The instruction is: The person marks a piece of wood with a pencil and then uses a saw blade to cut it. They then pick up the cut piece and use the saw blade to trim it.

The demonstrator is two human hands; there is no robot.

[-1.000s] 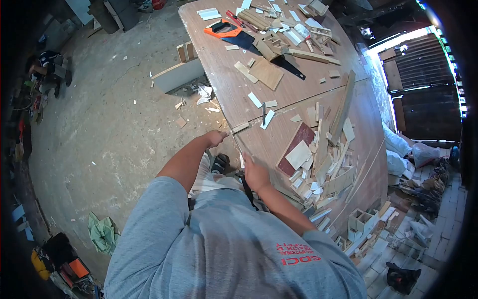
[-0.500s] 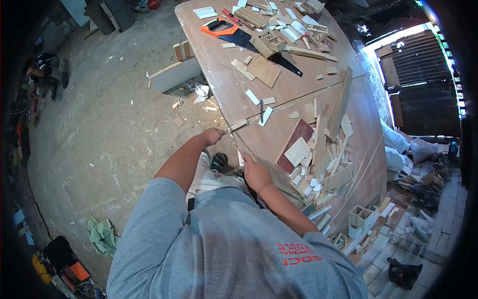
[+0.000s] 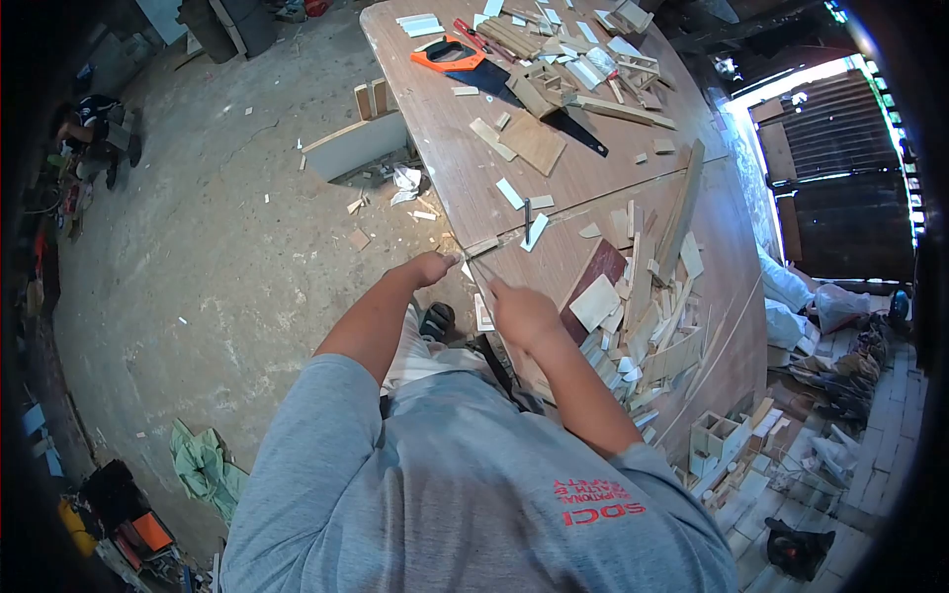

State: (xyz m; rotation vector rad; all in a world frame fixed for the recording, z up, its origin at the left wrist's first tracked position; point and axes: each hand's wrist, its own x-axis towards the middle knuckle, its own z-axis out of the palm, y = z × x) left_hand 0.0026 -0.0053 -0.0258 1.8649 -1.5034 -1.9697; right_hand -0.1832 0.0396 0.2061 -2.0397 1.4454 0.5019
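head view: wood strip [image 3: 481, 246] by left hand [image 3: 432, 268], long axis toward upper right

right hand [image 3: 524, 313] blurred, table [image 3: 450, 163] cut off above

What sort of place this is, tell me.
Probably a woodworking shop: an orange-handled saw and wood offcuts lie on a large table, with more scraps on the floor.

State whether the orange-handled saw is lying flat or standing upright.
Lying flat: the saw stretches along the tabletop, its blade passing beneath a wooden piece.
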